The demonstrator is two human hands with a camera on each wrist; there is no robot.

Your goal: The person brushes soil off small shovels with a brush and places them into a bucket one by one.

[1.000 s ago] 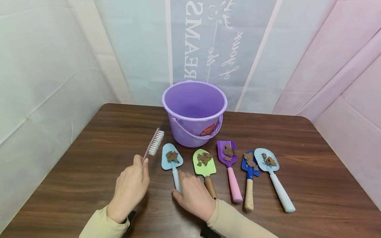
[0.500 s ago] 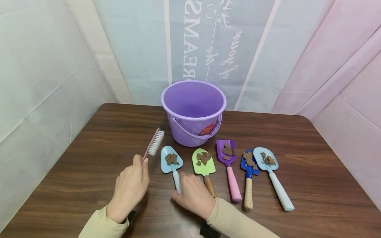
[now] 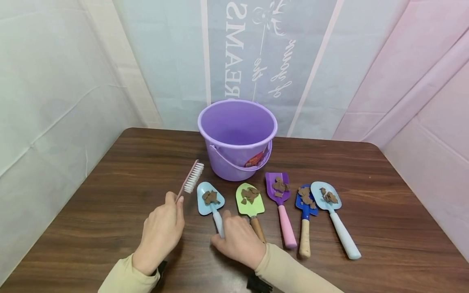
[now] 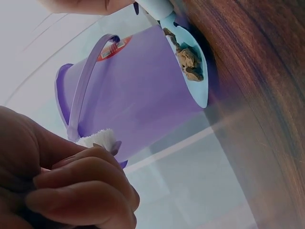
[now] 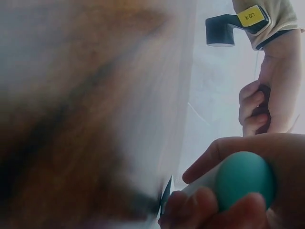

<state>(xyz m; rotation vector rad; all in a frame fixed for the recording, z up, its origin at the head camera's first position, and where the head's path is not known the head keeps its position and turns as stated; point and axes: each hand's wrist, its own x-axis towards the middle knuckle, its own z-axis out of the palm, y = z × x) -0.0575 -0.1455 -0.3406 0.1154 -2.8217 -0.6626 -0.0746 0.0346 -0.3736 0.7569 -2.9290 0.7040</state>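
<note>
My left hand (image 3: 163,228) grips a pink-handled brush (image 3: 192,177) in the air, its white bristles facing right. Curled fingers hold the same brush (image 4: 102,139) in the left wrist view. My right hand (image 3: 239,240) holds the pale blue handle of the leftmost toy shovel (image 3: 204,208); its rounded teal handle end (image 5: 245,179) shows in the right wrist view. Brown crumbly lumps (image 3: 210,197) lie on that shovel's light blue blade. Whether the blade touches the table I cannot tell. Behind it stands a purple bucket (image 3: 234,160), upright, with its handle hanging down.
To the right lie several more shovels bearing brown lumps: a green one (image 3: 253,208), a purple one (image 3: 271,188) with a pink handle, a dark blue one (image 3: 306,213) and a light blue one (image 3: 342,234). All rest on a dark wooden table (image 3: 139,175) before hanging cloth.
My right hand's fingers have closed around the leftmost shovel's handle, and its blade has slid slightly toward me. The brush has shifted slightly right. The other shovels look unmoved.
</note>
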